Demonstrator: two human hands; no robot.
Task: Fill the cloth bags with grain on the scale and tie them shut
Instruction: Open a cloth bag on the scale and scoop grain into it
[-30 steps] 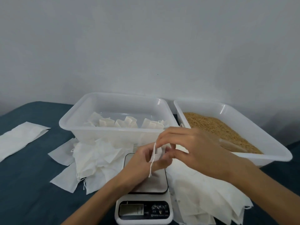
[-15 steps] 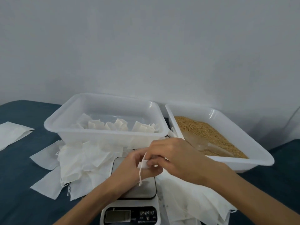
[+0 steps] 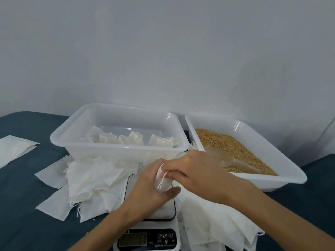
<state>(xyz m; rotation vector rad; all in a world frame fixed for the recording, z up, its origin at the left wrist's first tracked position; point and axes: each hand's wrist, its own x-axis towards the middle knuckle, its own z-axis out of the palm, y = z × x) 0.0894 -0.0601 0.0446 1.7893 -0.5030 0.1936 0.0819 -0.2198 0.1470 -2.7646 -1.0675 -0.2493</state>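
Gripping a small cloth bag (image 3: 161,180) above the scale (image 3: 150,214), left hand (image 3: 150,189) cups it; right hand (image 3: 195,171) pinches its string (image 3: 162,180)

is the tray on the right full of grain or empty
Partly full. Brown grain covers the right tray's floor, well below its rim, with a clear scoop lying in it.

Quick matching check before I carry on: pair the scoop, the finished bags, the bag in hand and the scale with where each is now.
Things:
1. scoop
2. finished bags
3. bag in hand
4. scale

Places:
A. in the left tub
B. under both hands
C. lying on the grain
D. held between left hand and right hand

Pairs: 1-C, 2-A, 3-D, 4-B
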